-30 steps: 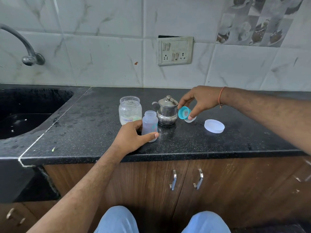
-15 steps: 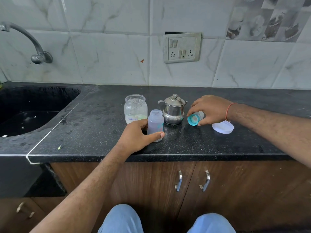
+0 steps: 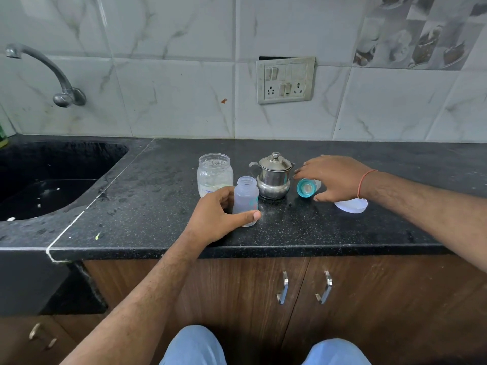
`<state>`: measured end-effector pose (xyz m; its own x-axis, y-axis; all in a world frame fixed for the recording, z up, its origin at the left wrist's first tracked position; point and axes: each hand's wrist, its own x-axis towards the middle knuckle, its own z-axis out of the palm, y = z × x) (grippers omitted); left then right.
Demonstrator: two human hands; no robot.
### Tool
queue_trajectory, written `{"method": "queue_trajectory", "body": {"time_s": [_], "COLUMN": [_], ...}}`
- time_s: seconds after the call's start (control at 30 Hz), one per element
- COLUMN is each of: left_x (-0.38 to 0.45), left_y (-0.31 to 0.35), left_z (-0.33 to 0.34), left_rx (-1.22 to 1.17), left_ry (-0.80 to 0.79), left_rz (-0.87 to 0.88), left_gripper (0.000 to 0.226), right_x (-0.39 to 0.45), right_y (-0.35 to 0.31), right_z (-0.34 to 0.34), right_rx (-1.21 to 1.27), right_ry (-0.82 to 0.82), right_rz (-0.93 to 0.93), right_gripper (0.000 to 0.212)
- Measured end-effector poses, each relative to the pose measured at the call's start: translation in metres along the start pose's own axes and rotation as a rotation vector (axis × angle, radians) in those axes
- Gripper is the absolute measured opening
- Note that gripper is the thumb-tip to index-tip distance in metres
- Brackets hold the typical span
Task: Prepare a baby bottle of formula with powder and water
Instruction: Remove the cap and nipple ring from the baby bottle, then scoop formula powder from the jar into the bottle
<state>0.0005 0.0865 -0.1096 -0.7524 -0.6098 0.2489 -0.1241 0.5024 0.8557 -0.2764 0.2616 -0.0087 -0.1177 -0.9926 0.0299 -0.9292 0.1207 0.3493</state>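
Note:
The open, empty baby bottle [image 3: 246, 198] stands upright on the black counter [image 3: 290, 233], and my left hand [image 3: 218, 219] is wrapped around its lower half. Behind it stand a clear formula jar [image 3: 214, 172] without a lid, with a little powder at the bottom, and a small steel kettle [image 3: 274, 177] with its lid on. The teal nipple cap [image 3: 305, 188] lies on its side to the right of the kettle. My right hand [image 3: 334, 177] arches over it with the fingers spread, not gripping it.
A white round lid [image 3: 350, 206] lies flat under my right wrist. A black sink [image 3: 52, 180] with a wall tap [image 3: 52, 75] is at the left. A switch panel [image 3: 286, 80] sits on the tiled wall. Wooden cabinet doors are below the counter edge.
My right hand lowered the teal nipple cap from the air onto the counter beside the kettle and opened its fingers. My left hand kept hold of the bottle.

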Motion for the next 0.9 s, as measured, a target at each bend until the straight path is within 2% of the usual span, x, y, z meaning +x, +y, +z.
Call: {"method": "queue_trajectory", "body": {"time_s": [0.07, 0.13, 0.2, 0.27, 0.37, 0.47, 0.53, 0.6, 0.63, 0.77, 0.83, 0.9], "left_x": [-0.001, -0.002, -0.002, -0.003, -0.004, -0.006, -0.007, -0.012, -0.014, -0.019, -0.019, -0.018], "left_y": [-0.001, -0.003, -0.003, 0.0, 0.007, 0.004, 0.0, 0.0, 0.001, -0.006, -0.01, -0.011], "left_z": [-0.001, -0.002, -0.002, -0.003, -0.006, -0.013, -0.02, -0.028, -0.03, -0.039, -0.046, -0.054], "left_rx": [-0.06, -0.109, -0.201, -0.314, -0.431, -0.55, -0.643, -0.657, -0.628, -0.448, -0.307, -0.233], "left_ry": [0.015, 0.046, 0.104, 0.184, 0.33, 0.518, 0.572, 0.501, 0.437, 0.193, 0.153, 0.177], "left_rz": [0.006, 0.013, 0.003, -0.011, -0.039, -0.081, -0.107, -0.123, -0.119, -0.077, -0.062, -0.059], "left_gripper": [0.081, 0.08, 0.069, 0.05, 0.018, 0.019, 0.016, 0.013, 0.019, 0.058, 0.069, 0.066], "right_x": [-0.009, -0.016, -0.022, -0.024, -0.016, 0.001, 0.014, 0.024, 0.028, 0.042, 0.048, 0.054], "right_y": [-0.006, -0.02, -0.044, -0.073, -0.109, -0.131, -0.142, -0.152, -0.158, -0.177, -0.177, -0.171], "right_z": [-0.001, 0.0, 0.003, 0.007, 0.017, 0.026, 0.029, 0.03, 0.029, 0.018, 0.009, 0.0], "right_rx": [0.029, -0.012, 0.024, 0.2, 0.579, 0.898, 0.996, 1.052, 1.064, 1.043, 1.005, 0.927], "right_ry": [0.168, 0.362, 0.531, 0.601, 0.52, 0.367, 0.36, 0.377, 0.379, 0.344, 0.265, 0.181], "right_rz": [0.028, 0.015, -0.006, 0.046, 0.195, 0.232, 0.235, 0.252, 0.254, 0.2, 0.141, 0.09], "right_gripper": [0.053, 0.041, 0.038, 0.042, 0.055, 0.078, 0.071, 0.058, 0.056, 0.055, 0.061, 0.066]}}
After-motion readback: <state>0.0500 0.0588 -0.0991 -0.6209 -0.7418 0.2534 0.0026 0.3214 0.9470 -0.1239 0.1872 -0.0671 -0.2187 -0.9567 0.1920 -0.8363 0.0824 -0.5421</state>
